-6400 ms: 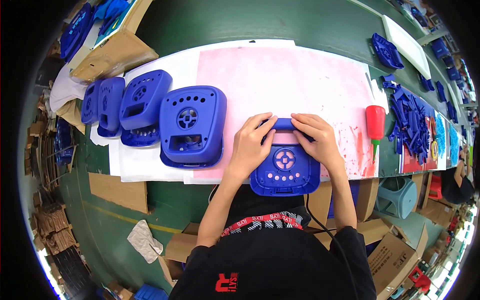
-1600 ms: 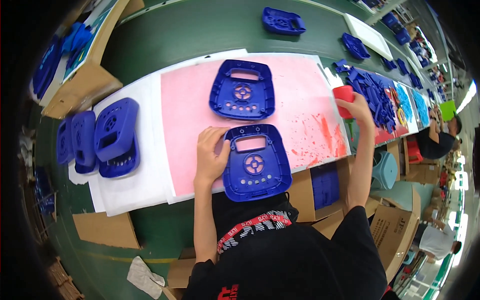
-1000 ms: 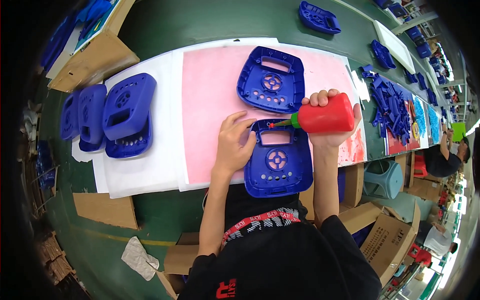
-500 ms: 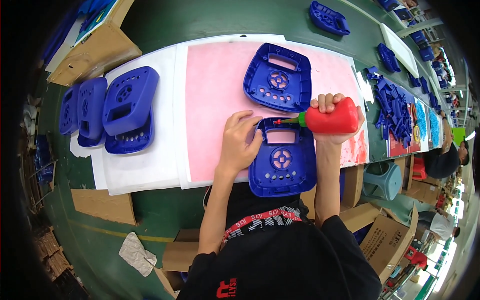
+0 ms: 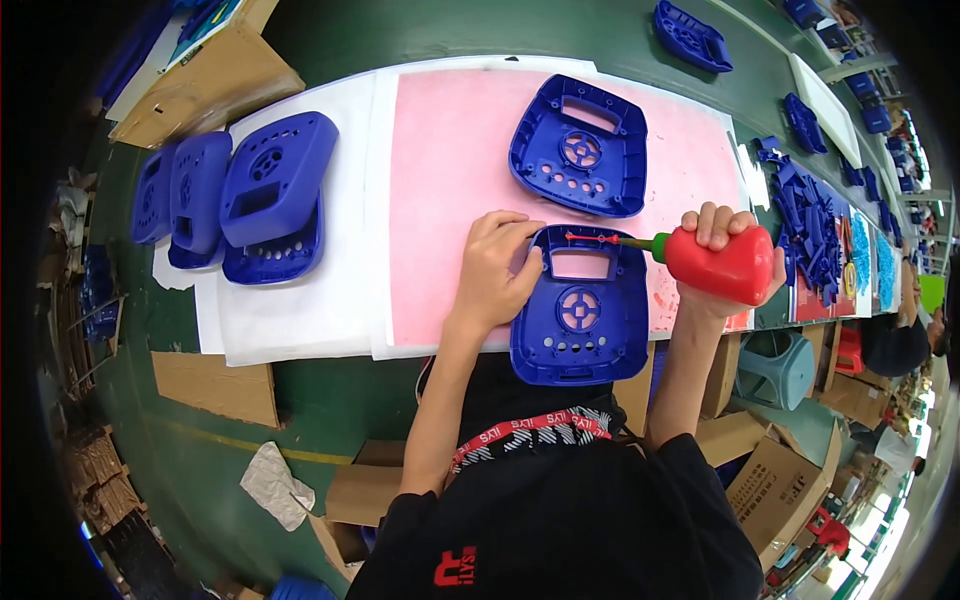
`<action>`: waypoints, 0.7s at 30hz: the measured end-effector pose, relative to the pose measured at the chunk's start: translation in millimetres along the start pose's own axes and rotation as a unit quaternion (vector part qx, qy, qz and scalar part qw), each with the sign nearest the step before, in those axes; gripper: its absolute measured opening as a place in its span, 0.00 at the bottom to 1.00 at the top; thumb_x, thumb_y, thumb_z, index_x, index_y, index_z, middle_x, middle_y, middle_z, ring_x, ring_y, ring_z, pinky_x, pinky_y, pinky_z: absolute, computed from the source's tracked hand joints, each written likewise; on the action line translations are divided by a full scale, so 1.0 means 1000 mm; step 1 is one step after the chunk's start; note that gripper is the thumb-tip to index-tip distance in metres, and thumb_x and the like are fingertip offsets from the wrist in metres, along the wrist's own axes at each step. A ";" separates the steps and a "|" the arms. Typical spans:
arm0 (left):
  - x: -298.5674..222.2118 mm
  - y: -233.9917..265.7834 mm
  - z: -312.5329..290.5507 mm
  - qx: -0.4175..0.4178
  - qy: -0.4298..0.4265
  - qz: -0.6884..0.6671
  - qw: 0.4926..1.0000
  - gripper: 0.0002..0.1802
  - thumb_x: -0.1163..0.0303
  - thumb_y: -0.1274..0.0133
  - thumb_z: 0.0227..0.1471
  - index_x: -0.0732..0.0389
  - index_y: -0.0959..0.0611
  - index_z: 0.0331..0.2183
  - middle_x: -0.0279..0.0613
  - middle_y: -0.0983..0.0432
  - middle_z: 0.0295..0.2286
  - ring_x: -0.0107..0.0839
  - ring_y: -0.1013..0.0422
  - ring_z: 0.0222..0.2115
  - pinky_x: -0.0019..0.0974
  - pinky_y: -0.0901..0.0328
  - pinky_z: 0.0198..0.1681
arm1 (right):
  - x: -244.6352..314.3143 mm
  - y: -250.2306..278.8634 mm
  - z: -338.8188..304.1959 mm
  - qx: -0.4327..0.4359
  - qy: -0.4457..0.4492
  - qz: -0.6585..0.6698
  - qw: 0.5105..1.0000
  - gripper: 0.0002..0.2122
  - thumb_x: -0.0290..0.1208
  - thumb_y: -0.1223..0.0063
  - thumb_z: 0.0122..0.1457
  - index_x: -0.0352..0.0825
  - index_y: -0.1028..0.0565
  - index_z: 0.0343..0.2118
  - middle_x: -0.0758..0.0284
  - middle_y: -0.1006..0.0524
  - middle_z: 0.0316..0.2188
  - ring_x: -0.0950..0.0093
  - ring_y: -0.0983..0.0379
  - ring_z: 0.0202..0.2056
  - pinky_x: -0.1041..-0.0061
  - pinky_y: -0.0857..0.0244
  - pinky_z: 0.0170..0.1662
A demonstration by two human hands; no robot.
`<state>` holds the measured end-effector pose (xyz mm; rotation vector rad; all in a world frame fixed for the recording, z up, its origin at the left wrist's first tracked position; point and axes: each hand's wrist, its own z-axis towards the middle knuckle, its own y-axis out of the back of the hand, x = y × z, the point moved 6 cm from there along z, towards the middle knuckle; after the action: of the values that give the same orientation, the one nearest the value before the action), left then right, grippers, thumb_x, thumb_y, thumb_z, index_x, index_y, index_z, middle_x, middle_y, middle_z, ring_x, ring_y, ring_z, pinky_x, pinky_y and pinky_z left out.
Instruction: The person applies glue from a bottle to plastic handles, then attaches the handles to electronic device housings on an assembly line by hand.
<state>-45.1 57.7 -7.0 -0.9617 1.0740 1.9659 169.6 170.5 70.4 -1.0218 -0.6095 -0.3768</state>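
Note:
A blue plastic housing [image 5: 545, 312], open side up, lies at the near edge of the table and juts out past it. My left hand [image 5: 490, 268] grips its upper left rim between thumb and fingers. My right hand [image 5: 716, 224] is wrapped around a red squeeze bottle [image 5: 722, 266] with a green cap and a thin nozzle. The nozzle points left over the housing's far inner edge, above its rectangular opening. A thin red streak [image 5: 588, 238] runs there from the nozzle tip. Just beyond lies a second blue housing [image 5: 537, 157], also open side up.
Pink and white sheets [image 5: 440, 200] cover the table. Several blue housings [image 5: 275, 185] are stacked at the left, beside a cardboard box [image 5: 215, 90]. A heap of small blue parts [image 5: 805, 215] lies at the right, above a light-blue stool [image 5: 775, 368]. Other people work farther right.
My right hand has moved the bottle to the right, drawing the nozzle along the housing's far edge. A longer red streak now shows behind the tip. My left hand keeps its grip.

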 end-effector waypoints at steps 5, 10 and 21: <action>0.000 0.001 0.001 0.003 -0.009 -0.001 1.000 0.14 0.74 0.45 0.43 0.65 0.17 0.37 0.50 0.23 0.32 0.46 0.30 0.39 0.45 0.38 0.47 | -0.005 0.008 -0.005 -0.027 -0.005 0.007 1.000 0.29 0.56 0.73 0.57 0.32 0.27 0.33 0.63 0.28 0.22 0.69 0.32 0.28 0.65 0.36 0.41; 0.000 -0.002 0.002 0.014 -0.005 -0.004 1.000 0.14 0.74 0.45 0.43 0.65 0.18 0.36 0.48 0.23 0.29 0.45 0.30 0.38 0.44 0.39 0.47 | -0.015 0.013 -0.005 -0.028 -0.015 -0.015 0.999 0.29 0.56 0.73 0.57 0.32 0.27 0.32 0.62 0.28 0.22 0.68 0.32 0.28 0.65 0.36 0.41; -0.003 -0.004 0.004 0.022 -0.016 0.023 0.999 0.14 0.73 0.46 0.46 0.65 0.18 0.38 0.49 0.23 0.31 0.47 0.30 0.39 0.45 0.40 0.51 | -0.021 0.038 -0.015 -0.127 -0.051 0.000 0.991 0.27 0.57 0.67 0.56 0.33 0.27 0.34 0.63 0.28 0.25 0.68 0.32 0.29 0.62 0.37 0.41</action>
<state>-41.0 61.8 -4.3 -0.8873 1.1261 1.9798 178.8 175.4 25.8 -1.2905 -0.6643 -0.4119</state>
